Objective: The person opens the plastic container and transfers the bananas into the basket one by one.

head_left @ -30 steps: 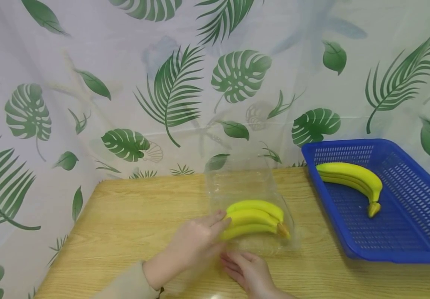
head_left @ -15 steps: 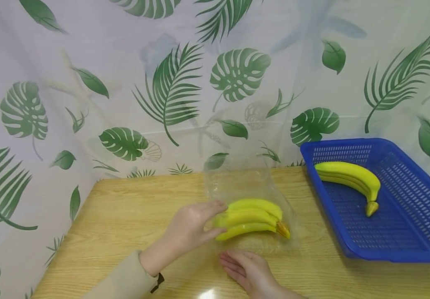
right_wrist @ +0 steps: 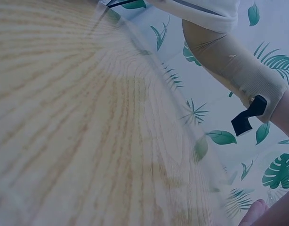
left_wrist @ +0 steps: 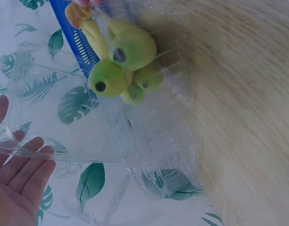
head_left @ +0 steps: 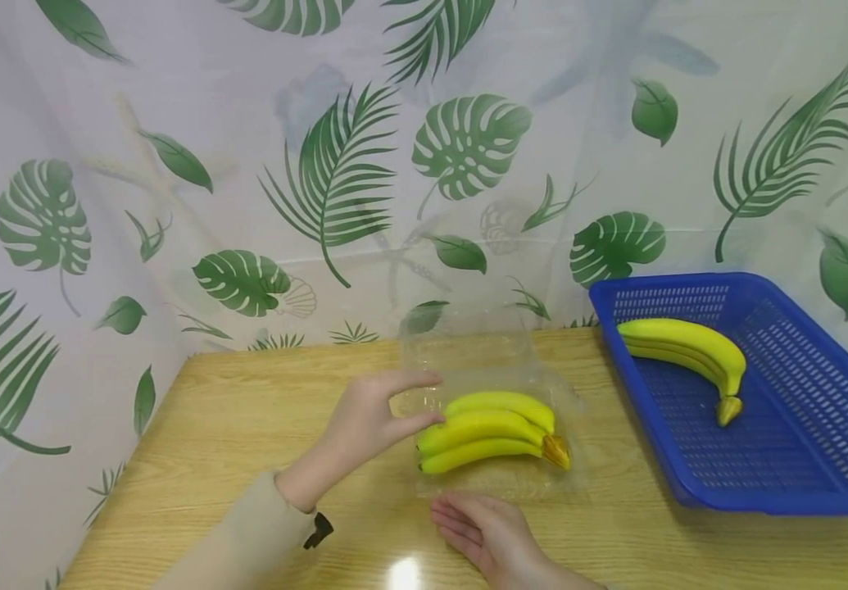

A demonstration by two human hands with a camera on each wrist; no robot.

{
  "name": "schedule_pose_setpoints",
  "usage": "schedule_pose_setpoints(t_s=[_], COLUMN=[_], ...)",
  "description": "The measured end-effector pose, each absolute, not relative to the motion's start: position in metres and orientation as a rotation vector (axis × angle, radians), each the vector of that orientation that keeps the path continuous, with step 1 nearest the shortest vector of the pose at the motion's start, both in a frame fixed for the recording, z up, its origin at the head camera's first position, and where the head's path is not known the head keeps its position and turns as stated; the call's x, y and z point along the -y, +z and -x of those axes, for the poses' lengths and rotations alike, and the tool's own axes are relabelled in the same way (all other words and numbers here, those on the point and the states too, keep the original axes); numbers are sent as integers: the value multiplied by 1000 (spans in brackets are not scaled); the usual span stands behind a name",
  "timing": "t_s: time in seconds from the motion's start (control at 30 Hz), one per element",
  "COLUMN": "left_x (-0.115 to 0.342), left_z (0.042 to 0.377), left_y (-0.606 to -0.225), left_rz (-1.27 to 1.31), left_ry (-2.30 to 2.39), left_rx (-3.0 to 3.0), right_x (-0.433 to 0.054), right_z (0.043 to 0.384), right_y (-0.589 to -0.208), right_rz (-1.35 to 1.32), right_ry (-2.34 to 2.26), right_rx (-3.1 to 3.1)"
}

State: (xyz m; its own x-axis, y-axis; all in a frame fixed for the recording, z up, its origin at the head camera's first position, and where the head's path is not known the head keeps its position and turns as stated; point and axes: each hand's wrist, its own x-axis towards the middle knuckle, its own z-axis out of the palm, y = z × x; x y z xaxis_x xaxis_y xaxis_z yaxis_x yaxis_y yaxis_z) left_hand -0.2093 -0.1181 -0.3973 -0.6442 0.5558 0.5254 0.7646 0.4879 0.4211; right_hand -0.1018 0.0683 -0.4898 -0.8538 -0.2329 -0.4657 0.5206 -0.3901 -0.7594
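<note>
A bunch of yellow bananas (head_left: 493, 430) lies in a clear plastic clamshell container (head_left: 541, 487), its lid (head_left: 468, 348) folded back toward the wall. My left hand (head_left: 365, 418) is beside the banana tips, thumb and fingers spread apart. In the left wrist view, the left hand's fingers (left_wrist: 29, 167) appear near the transparent lid edge, gripping nothing that I can make out. My right hand (head_left: 493, 533) rests by the container's front edge with loosely curled fingers; whether its fingertips touch the plastic is unclear. Green-tinged banana tips (left_wrist: 135, 49) face the left wrist camera.
At the right stands a blue plastic basket (head_left: 670, 459) with another banana bunch (head_left: 696, 352) inside. A leaf-patterned sheet (head_left: 365, 65) covers the wall behind and left of the wooden table (head_left: 261, 410).
My left hand has drawn away from the banana tips, slightly up and left, and its thumb and fingers have spread. The bananas and right hand have stayed nearly still.
</note>
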Motion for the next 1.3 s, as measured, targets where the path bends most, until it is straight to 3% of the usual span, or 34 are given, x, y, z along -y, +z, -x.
schedule_pose_setpoints(t_s=[0.67,1.3], left_x=[112,104], left_z=[242,267], left_y=[-389,-384], left_rz=[863,709], left_ry=[-1460,-1622], left_rx=[2456,2457], right_x=[-70,-73], right_z=[103,100], right_y=[-492,-490], right_rz=[-360,-311], right_ry=[-2261,-2278], right_rx=[-1354,-1296])
